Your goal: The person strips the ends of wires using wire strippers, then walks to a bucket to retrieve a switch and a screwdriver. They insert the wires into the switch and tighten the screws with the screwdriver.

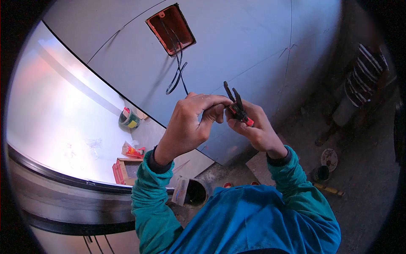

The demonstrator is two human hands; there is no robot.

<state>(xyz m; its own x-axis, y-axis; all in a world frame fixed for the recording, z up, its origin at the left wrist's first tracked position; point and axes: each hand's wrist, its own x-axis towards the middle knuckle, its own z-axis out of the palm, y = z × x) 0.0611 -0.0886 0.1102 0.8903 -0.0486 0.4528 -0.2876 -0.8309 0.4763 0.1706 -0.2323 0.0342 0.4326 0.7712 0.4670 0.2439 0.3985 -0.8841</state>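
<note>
While the right hand [258, 129] grips the pliers [237, 106] below the wall box [171, 28], jaws slightly apart, the left hand [190, 122] pinches closed on the black wire [177, 72] hanging from that box. Risk: wire slips from fingers, or the pliers nick a fingertip, the hands being so close together.

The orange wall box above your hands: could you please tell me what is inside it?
Black wires run down through the orange wall box and hang out below it. Its back looks bare orange; where the wires enter cannot be seen.
</note>
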